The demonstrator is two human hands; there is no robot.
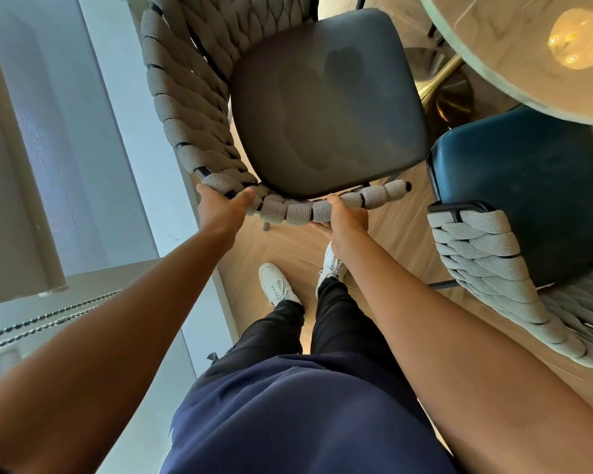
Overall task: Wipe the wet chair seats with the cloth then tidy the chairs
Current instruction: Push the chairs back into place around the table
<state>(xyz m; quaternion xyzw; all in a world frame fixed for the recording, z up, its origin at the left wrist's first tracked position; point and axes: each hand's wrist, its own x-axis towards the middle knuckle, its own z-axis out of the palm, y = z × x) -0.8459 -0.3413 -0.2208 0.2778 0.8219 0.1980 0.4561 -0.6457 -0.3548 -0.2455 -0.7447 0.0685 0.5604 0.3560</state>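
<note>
Gripping chair backrest (288,210), hands (220,208) apparently either end.

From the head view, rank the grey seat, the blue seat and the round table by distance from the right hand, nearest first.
Measured from the right hand, which grips the woven chair back:
1. Grey seat, just ahead of the hand, in the held chair.
2. Blue seat, off to the right, in the neighbouring chair.
3. Round table, farthest, ahead and to the right.
</note>
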